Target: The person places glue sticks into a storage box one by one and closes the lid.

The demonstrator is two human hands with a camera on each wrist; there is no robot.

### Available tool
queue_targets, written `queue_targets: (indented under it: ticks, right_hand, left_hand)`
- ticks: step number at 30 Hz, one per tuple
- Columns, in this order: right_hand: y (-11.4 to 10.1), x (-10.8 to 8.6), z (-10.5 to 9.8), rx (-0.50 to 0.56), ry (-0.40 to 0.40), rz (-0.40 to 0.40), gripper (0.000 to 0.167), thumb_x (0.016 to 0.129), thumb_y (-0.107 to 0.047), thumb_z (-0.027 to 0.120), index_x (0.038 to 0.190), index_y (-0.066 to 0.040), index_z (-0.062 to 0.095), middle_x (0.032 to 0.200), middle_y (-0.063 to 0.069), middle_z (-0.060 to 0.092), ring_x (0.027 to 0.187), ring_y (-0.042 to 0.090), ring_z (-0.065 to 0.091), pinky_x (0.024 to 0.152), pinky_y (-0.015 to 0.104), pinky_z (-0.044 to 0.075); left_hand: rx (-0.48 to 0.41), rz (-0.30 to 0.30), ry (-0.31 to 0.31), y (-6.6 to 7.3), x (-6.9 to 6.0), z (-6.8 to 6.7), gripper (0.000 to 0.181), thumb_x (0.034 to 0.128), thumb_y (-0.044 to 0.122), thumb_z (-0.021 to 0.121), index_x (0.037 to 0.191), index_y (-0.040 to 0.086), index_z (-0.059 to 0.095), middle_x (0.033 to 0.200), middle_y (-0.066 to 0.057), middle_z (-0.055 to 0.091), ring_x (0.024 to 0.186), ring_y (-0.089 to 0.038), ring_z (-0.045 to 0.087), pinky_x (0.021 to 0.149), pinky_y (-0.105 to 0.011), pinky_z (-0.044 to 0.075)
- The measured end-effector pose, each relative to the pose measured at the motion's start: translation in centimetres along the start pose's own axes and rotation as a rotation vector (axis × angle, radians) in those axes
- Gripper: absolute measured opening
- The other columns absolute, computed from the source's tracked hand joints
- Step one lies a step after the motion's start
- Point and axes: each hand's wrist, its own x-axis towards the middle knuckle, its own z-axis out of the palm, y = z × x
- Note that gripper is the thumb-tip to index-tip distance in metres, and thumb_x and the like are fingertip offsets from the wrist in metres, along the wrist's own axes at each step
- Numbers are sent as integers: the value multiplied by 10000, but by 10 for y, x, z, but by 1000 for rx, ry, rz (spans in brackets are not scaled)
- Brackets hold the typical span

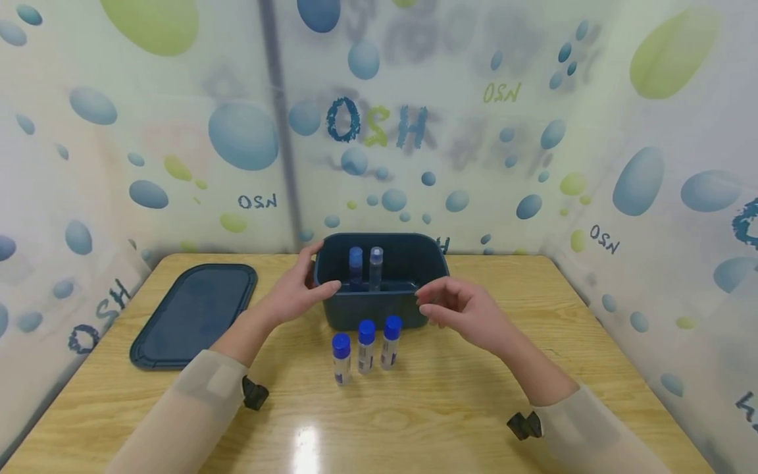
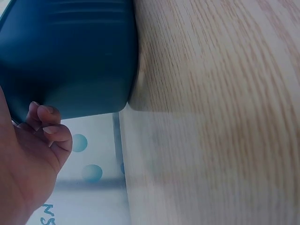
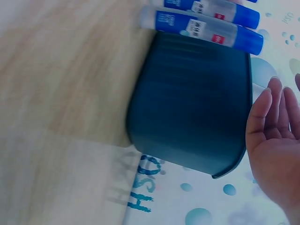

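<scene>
A dark blue plastic bin (image 1: 373, 309) stands at the back of the table with two glue sticks (image 1: 376, 270) upright inside. My left hand (image 1: 294, 289) holds the bin's left end, thumb at the front rim and fingers toward the back corner; the left wrist view shows those fingers curled by the bin's wall. Around the bin's front right corner is my right hand (image 1: 468, 313), loosely bent and holding nothing; whether its fingertips touch the rim I cannot tell. Three blue-capped glue sticks (image 1: 366, 349) stand upright before the bin, seen larger as labelled glue sticks (image 3: 206, 30).
A dark blue lid (image 1: 198, 316) lies flat at the table's left, partly behind the left forearm. The wooden table (image 1: 379, 421) reaches back to a patterned curtain (image 1: 379, 178), which also hangs along both sides.
</scene>
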Motion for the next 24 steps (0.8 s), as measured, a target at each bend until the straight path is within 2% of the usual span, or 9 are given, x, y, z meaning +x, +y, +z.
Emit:
queue_targets:
  ticks: [5,10,18,20,24]
  right_hand:
    - [5,-6,4,12,-27,41,298,1070,-191,730,1332,-47,717,1122,132,736,830,233,688,720,292,585]
    - [10,-7,8,32,-58,53,310,1065,-177,737,1346,-49,709,1196,129,727,891,352,695,752,298,609]
    - [10,-2,18,64,-119,60,350,1050,-189,761,1372,-68,695,1333,251,677,948,487,656,756,303,610]
    - [10,-1,21,64,-132,68,356,1047,-198,768,1378,-86,696,1335,229,684,942,463,662,758,299,606]
    - [10,1,26,51,-140,76,372,1041,-218,781,1394,-133,699,1334,142,701,894,307,682,757,318,607]
  left_hand:
    - [-1,1,3,0,0,-2,1003,1043,471,733,1772,212,94,929,-97,556,843,-250,527,744,-385,456]
    - [6,-5,5,-1,2,-3,1000,1037,482,737,1768,220,107,972,-103,589,865,-247,544,755,-382,463]
    - [7,-3,16,-1,2,-1,997,1036,478,740,1769,225,114,988,-107,595,883,-250,548,767,-381,470]
    - [4,3,20,0,2,-1,993,1037,475,742,1768,219,121,998,-113,604,894,-255,550,775,-383,472]
    - [6,8,21,1,1,0,992,1038,470,743,1768,209,125,1015,-112,620,911,-249,554,790,-379,476]
